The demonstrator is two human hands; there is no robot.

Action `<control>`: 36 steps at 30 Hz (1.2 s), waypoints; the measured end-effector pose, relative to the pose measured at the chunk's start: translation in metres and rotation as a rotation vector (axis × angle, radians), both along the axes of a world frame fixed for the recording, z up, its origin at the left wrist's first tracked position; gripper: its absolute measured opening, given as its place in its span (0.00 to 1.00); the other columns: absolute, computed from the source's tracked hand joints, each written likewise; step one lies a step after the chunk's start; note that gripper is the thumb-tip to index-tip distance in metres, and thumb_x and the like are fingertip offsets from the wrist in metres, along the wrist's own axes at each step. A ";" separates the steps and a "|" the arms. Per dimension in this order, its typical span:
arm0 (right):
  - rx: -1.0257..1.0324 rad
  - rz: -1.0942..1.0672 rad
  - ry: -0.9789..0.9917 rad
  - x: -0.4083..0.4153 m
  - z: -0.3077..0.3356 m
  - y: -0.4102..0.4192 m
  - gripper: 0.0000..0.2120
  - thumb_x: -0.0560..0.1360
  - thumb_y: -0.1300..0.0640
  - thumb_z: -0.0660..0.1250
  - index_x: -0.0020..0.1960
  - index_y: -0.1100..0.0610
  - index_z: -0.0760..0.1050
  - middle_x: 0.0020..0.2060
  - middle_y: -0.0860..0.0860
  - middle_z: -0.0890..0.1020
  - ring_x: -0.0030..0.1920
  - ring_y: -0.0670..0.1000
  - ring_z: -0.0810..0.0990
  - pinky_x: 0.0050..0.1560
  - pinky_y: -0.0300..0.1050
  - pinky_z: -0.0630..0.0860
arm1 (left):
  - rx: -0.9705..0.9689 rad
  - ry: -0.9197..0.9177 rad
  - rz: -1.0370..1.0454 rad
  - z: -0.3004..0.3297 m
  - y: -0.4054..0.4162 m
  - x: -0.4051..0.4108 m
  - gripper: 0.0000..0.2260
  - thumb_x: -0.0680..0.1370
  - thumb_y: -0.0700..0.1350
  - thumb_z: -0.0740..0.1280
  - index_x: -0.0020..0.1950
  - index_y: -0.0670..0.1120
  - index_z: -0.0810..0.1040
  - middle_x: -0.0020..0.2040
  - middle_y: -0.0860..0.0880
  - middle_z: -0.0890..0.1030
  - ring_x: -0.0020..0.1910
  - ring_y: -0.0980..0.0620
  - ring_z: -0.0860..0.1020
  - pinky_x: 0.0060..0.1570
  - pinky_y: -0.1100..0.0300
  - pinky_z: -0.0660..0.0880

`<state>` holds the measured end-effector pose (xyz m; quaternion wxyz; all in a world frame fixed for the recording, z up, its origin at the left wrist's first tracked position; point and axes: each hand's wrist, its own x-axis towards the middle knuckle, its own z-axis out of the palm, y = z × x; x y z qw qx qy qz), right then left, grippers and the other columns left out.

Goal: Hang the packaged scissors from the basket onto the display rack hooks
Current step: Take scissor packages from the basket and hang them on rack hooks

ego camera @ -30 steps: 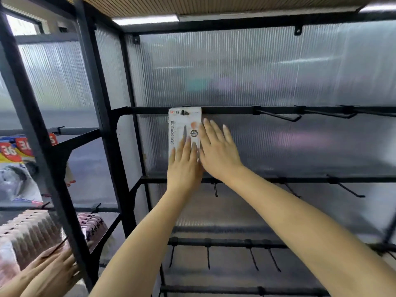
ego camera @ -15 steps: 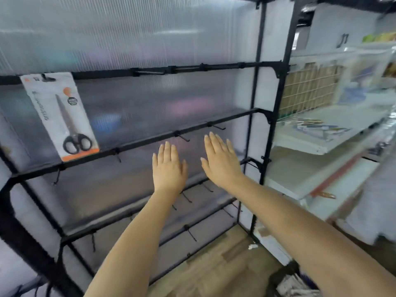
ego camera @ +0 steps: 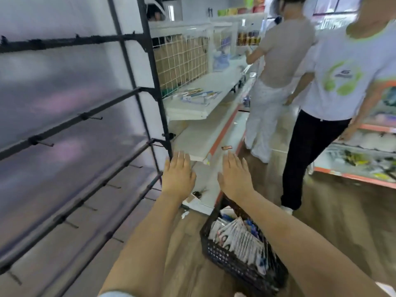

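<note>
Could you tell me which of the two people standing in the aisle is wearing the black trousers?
The nearer person, in the white T-shirt with a green print. The farther person, in a beige top, wears white trousers instead.

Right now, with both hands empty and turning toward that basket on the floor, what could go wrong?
1. Two people stand close by in the aisle; the person in black trousers is near the basket, so a reach might bump them.
2. The packaged scissors are crammed together, so the left hand or right hand might pull several out.
3. Bare hooks jut from the rack and could snag an arm.
</note>
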<state>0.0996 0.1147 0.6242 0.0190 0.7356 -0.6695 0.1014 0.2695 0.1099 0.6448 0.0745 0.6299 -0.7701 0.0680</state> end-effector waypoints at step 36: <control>0.806 -0.463 -0.136 -0.218 -0.378 -0.035 0.29 0.82 0.50 0.50 0.77 0.61 0.46 0.77 0.55 0.51 0.76 0.52 0.50 0.75 0.50 0.50 | 0.710 -0.212 -0.473 -0.405 -0.134 -0.210 0.23 0.74 0.44 0.68 0.65 0.33 0.72 0.65 0.35 0.74 0.66 0.38 0.71 0.65 0.42 0.66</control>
